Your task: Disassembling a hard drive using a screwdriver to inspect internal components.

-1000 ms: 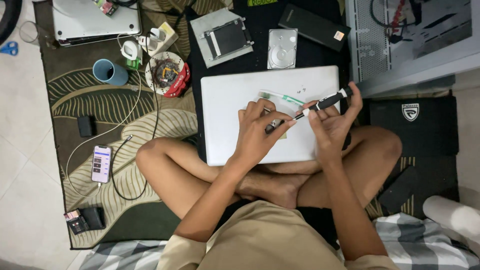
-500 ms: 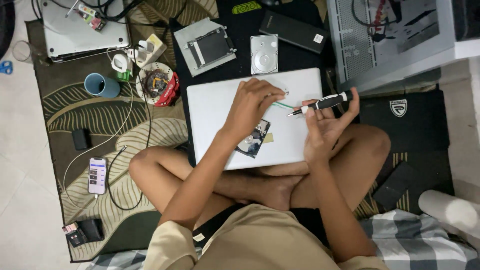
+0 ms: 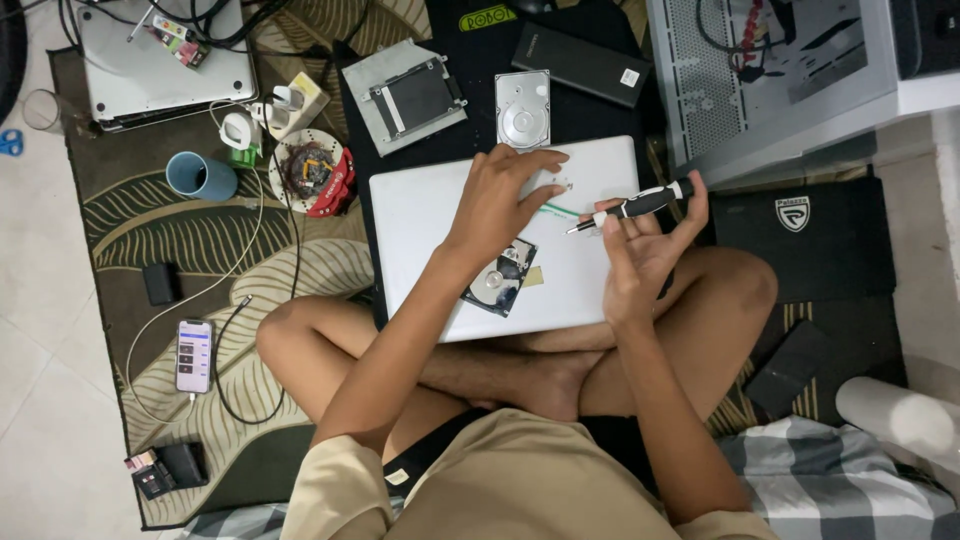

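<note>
On the person's crossed legs lies a closed white laptop, and both hands work above its lid. The left hand reaches across the lid with fingers spread flat and released, grasping nothing, its fingertips near a thin green stick that lies on the laptop. Just below that hand's wrist sits a bare hard drive with its shiny platter showing, partly hidden by the forearm. The right hand is palm-up and loosely curled, grasping a black-handled precision screwdriver between thumb and fingertips; the tool lies nearly level, its metal tip pointing left toward the green stick. Beyond the laptop, on a black mat, rest a second hard drive with a silver case, a metal drive caddy and a flat black box. Farther left on the leaf-patterned rug stand a blue mug, a round red-edged dish of small parts, a white charger and another grey laptop with cables on it. A smartphone lies near the left knee, plugged into a white cable
</note>
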